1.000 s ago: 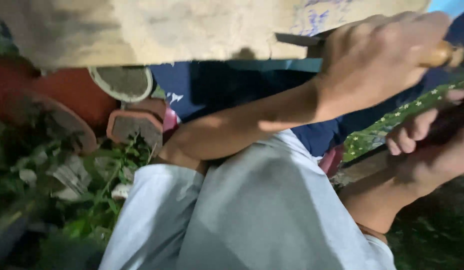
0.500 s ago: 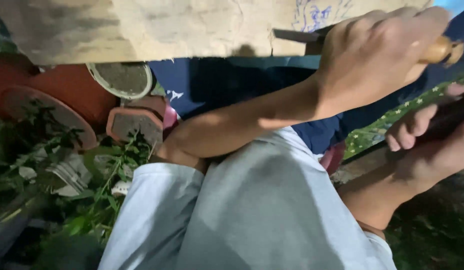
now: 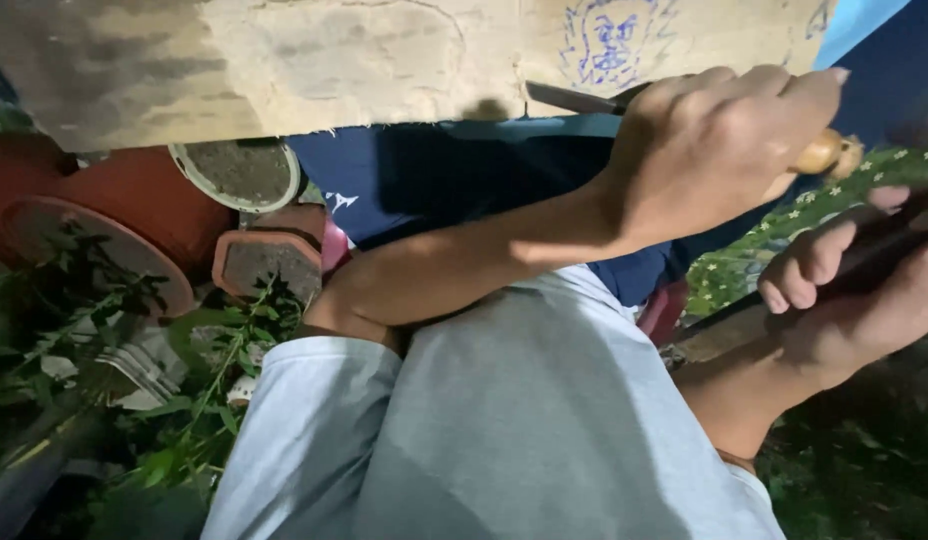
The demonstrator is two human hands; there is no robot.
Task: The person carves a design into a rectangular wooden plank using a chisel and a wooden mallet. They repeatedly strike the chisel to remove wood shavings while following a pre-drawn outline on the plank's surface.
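My left hand (image 3: 719,150) is closed around a knife with a round wooden handle (image 3: 824,152). Its dark blade (image 3: 569,97) points left, next to the lower edge of a pale rough board (image 3: 384,60). My left forearm crosses the frame from a bent elbow at centre left. At the right edge, my right hand (image 3: 844,290) grips a long dark stick-like piece (image 3: 884,240) that slants down to the left. I cannot tell what this piece is made of. A light grey shirt (image 3: 524,420) fills the lower middle.
Terracotta pots (image 3: 134,200) and a white-rimmed pot of soil (image 3: 239,175) stand at the left among leafy green plants (image 3: 184,440). A dark blue cloth (image 3: 434,180) lies under the board. Green foliage with small white flowers (image 3: 744,260) shows at the right.
The view has shifted slightly. Both hands keep their grips and have hardly moved.
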